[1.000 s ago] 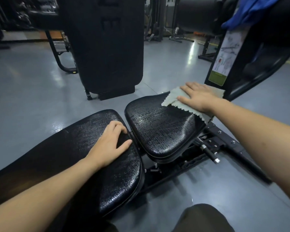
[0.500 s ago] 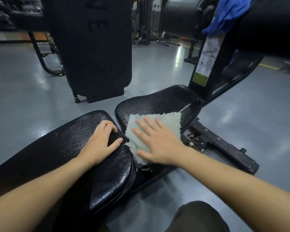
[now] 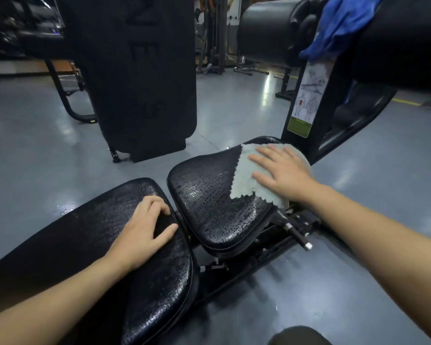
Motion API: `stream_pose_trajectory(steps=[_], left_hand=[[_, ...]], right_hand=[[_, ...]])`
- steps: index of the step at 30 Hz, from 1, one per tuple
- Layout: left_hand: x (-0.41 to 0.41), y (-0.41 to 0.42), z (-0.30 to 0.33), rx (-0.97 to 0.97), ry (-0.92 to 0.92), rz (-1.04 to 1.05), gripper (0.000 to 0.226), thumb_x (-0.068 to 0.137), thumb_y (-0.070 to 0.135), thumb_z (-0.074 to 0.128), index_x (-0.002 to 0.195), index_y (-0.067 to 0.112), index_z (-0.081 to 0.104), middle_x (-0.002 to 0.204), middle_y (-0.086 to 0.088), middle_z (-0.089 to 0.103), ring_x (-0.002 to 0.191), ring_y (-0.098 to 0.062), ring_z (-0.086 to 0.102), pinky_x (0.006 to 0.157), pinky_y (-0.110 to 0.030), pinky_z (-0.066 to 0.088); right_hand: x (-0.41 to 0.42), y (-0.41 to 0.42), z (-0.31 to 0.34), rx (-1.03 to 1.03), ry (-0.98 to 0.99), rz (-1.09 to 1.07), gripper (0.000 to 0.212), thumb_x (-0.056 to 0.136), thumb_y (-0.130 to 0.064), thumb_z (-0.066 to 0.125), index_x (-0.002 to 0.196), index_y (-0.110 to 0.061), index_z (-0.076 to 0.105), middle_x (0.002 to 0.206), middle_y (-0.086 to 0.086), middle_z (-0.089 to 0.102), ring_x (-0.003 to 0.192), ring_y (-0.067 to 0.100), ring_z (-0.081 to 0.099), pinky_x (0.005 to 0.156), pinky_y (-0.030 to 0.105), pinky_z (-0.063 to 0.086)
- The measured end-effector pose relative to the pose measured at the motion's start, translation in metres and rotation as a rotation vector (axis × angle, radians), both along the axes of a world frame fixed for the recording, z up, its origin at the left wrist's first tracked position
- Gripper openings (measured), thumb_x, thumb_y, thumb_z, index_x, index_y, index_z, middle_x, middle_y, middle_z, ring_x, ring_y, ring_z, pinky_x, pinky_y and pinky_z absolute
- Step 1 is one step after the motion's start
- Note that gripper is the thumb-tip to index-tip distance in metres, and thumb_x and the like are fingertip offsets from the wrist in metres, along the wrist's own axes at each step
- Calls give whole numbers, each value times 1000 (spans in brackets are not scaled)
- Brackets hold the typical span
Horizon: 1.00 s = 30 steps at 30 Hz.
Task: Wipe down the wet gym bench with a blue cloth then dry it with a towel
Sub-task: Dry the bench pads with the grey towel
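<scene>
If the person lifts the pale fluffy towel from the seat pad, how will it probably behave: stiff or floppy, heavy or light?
The pale fluffy towel is probably floppy: it drapes over the far edge of the wet black textured seat pad. It looks thin with a zigzag edge, so likely light, perhaps heavier once damp. Under the flat right hand it should slide easily on the glossy wet surface.

Two bench pads: the long back pad [image 3: 80, 245] at seven o'clock and the seat pad [image 3: 209, 200] at centre. Two hands: the left hand [image 3: 144, 230] and the right hand [image 3: 281, 173]. One pale towel [image 3: 244, 175] at two o'clock, one blue cloth [image 3: 339, 23] at one o'clock, and one instruction label [image 3: 309, 95].
</scene>
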<state>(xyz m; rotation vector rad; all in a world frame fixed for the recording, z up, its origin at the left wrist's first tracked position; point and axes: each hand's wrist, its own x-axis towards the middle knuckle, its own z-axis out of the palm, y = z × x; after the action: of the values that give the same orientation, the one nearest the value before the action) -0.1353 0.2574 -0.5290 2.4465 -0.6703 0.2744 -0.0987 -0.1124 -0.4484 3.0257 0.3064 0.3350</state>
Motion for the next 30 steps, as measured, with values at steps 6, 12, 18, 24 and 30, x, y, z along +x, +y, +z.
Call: stream_pose_trajectory(steps=[6, 12, 18, 24, 30], left_hand=[[3, -1, -2, 0, -12, 5, 36, 84, 63, 43, 105, 34, 45, 122, 20, 34, 116, -1, 41, 87, -30, 41], [4, -1, -4, 0, -10, 1, 35, 85, 61, 45, 105, 33, 45, 121, 20, 34, 114, -2, 41, 86, -28, 40], [5, 0, -3, -5, -17, -11, 33, 87, 58, 48, 105, 31, 46, 121, 18, 36, 115, -4, 43, 90, -29, 43], [4, 0, -4, -1, -11, -5, 33, 87, 58, 48, 105, 31, 46, 121, 19, 34, 115, -2, 42, 87, -30, 43], [3, 0, -2, 20, -16, -1, 33, 88, 58, 45, 106, 30, 46, 122, 17, 35, 115, -4, 42, 86, -31, 43]], right_hand=[[43, -27, 20, 200, 125, -184, 68, 91, -72, 29, 153, -44, 21, 164, -8, 15, 149, 21, 19, 116, 44, 25], [68, -17, 30, 110, 204, -226, 75, 91, -74, 22, 156, -38, 14, 164, 2, 17, 148, 27, 22, 115, 47, 28], [98, 20, 30, -46, 222, -202, 74, 91, -70, 14, 150, -30, 32, 153, 16, 33, 139, 35, 33, 111, 49, 30], [99, 115, 0, -149, 237, 34, 72, 94, -62, 16, 152, -22, 31, 148, 17, 41, 136, 33, 38, 110, 47, 28], [70, 174, -18, -262, 229, 177, 70, 95, -60, 14, 156, -25, 15, 163, 14, 13, 148, 35, 11, 116, 57, 12]])
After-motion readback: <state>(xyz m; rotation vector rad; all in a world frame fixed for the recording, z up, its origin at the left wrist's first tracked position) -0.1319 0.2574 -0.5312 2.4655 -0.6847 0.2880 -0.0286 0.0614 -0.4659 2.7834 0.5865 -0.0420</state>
